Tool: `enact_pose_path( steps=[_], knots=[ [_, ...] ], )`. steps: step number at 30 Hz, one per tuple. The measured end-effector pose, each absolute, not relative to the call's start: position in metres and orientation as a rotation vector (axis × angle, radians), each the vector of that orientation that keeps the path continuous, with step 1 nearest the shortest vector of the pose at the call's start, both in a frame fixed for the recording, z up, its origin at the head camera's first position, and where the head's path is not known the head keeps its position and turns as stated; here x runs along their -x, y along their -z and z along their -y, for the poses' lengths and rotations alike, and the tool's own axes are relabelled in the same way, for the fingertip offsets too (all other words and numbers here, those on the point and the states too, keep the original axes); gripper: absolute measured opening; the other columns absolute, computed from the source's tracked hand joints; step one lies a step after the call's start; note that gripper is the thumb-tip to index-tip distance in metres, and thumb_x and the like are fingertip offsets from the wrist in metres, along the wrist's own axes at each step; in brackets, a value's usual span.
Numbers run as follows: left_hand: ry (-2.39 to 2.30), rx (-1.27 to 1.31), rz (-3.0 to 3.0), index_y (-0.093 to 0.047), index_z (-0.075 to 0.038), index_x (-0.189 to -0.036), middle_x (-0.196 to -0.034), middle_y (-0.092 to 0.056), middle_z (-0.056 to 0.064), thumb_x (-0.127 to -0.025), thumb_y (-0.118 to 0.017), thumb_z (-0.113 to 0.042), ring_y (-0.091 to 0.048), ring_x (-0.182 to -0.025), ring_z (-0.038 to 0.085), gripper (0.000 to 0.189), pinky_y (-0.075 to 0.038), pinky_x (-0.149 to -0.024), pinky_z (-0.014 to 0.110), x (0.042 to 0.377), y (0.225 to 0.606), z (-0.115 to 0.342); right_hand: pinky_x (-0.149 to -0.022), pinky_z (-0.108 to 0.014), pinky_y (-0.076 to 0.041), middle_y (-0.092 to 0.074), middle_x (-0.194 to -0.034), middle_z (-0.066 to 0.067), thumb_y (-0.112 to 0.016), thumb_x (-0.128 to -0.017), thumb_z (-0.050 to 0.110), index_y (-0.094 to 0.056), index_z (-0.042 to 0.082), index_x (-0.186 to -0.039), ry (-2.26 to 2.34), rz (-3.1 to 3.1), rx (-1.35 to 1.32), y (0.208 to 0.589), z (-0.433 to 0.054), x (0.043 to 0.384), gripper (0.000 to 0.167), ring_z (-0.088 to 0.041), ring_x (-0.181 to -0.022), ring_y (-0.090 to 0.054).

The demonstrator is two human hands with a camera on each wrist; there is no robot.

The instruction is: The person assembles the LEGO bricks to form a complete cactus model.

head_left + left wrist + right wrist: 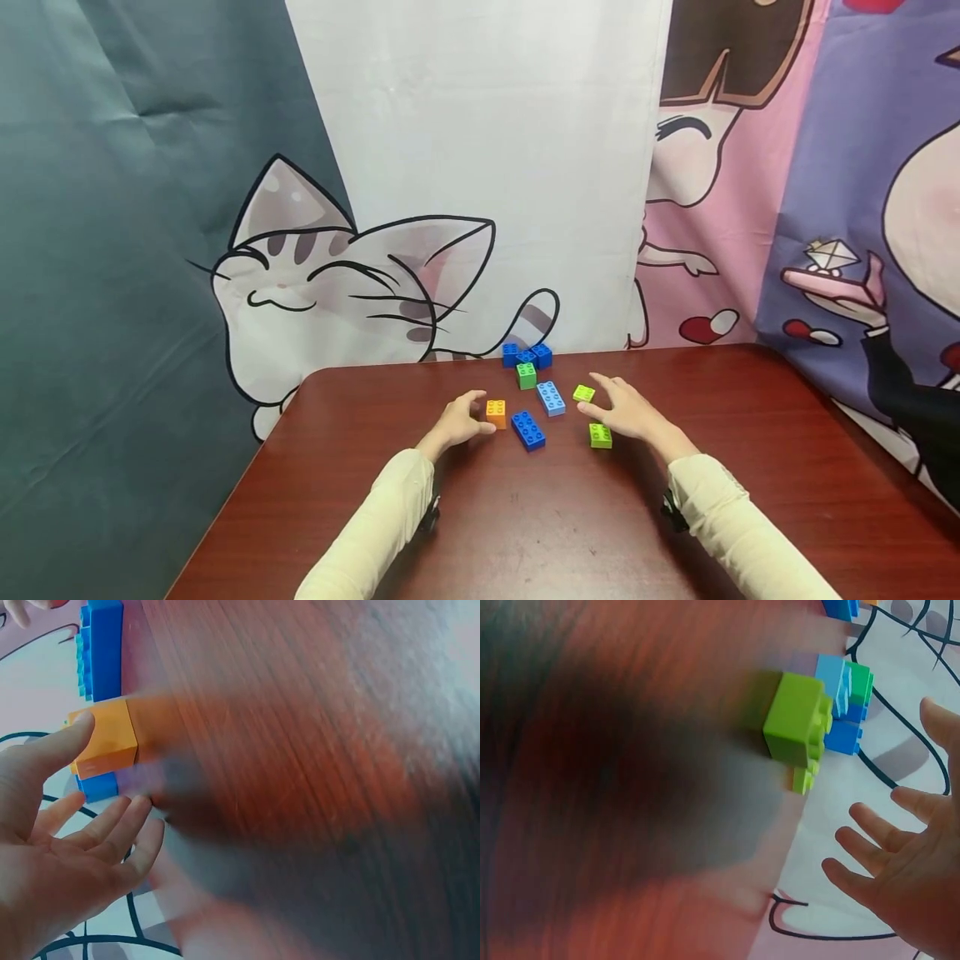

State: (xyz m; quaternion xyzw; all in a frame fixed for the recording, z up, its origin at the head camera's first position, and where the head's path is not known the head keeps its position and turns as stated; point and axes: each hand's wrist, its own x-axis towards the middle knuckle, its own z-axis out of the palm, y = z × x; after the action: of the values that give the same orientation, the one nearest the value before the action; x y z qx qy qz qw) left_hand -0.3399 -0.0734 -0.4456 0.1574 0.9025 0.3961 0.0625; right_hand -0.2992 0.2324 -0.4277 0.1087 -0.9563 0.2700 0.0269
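My left hand (459,422) is beside an orange building brick (496,414), thumb and fingers spread apart with nothing between them. In the left wrist view the thumb overlaps the orange brick (112,739). A dark blue brick (528,431) lies just right of the orange one. Over on the right, my right hand (628,410) hovers by two lime green bricks, a nearer one (600,436) and a farther, smaller-looking one (583,393). Its fingers are spread in the right wrist view, and the lime brick (795,720) stands apart from them.
Between the hands lies a light blue brick (551,398). Behind it are a green brick (527,376) and several dark blue bricks (542,356) at the far edge of the brown table (517,533). A printed cloth (487,167) hangs directly behind the table.
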Motion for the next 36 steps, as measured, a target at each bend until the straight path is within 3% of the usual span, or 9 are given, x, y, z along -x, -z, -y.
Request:
enact_pose_path(
  steps=[10, 17, 22, 36],
  knots=[
    [-1.356, -0.483, -2.643, -0.05, 0.0, -0.136, -0.127, -0.061, 0.025, -0.083, -0.074, -0.005, -0.06, -0.113, 0.035, 0.059, -0.047, -0.103, 0.049, 0.34, 0.454, 0.07, -0.098, -0.058, -0.046, -0.054, -0.129, -0.03, -0.062, -0.094, 0.033, -0.044, -0.004, -0.141, -0.88, 2.926, -0.365, 0.438, -0.211, 0.309, 0.062, -0.041, -0.115, -0.055],
    [-1.422, -0.442, -2.709, -0.062, 0.0, -0.121, -0.113, -0.067, 0.022, -0.083, -0.072, -0.001, -0.062, -0.098, 0.028, 0.039, -0.053, -0.092, 0.043, 0.341, 0.459, 0.074, -0.103, -0.061, -0.041, -0.051, -0.135, -0.032, -0.059, -0.096, 0.027, -0.046, -0.005, -0.139, -0.949, 2.89, -0.347, 0.439, -0.196, 0.318, 0.055, -0.046, -0.124, -0.05],
    [-1.407, -0.482, -2.705, -0.066, -0.001, -0.114, -0.104, -0.07, 0.018, -0.083, -0.074, -0.004, -0.061, -0.09, 0.021, 0.032, -0.053, -0.085, 0.036, 0.338, 0.465, 0.076, -0.101, -0.058, -0.044, -0.054, -0.132, -0.032, -0.055, -0.098, 0.025, -0.047, -0.007, -0.137, -0.98, 2.896, -0.351, 0.445, -0.184, 0.323, 0.051, -0.045, -0.12, -0.054],
    [-1.365, -0.579, -2.632, -0.068, -0.006, -0.111, -0.105, -0.07, 0.011, -0.083, -0.076, -0.013, -0.061, -0.094, 0.02, 0.03, -0.053, -0.088, 0.039, 0.33, 0.467, 0.065, -0.102, -0.06, -0.044, -0.054, -0.136, -0.027, -0.055, -0.098, 0.035, -0.047, -0.004, -0.138, -0.853, 2.973, -0.087, 0.458, -0.17, 0.327, 0.057, -0.043, -0.124, -0.053]
  ],
)
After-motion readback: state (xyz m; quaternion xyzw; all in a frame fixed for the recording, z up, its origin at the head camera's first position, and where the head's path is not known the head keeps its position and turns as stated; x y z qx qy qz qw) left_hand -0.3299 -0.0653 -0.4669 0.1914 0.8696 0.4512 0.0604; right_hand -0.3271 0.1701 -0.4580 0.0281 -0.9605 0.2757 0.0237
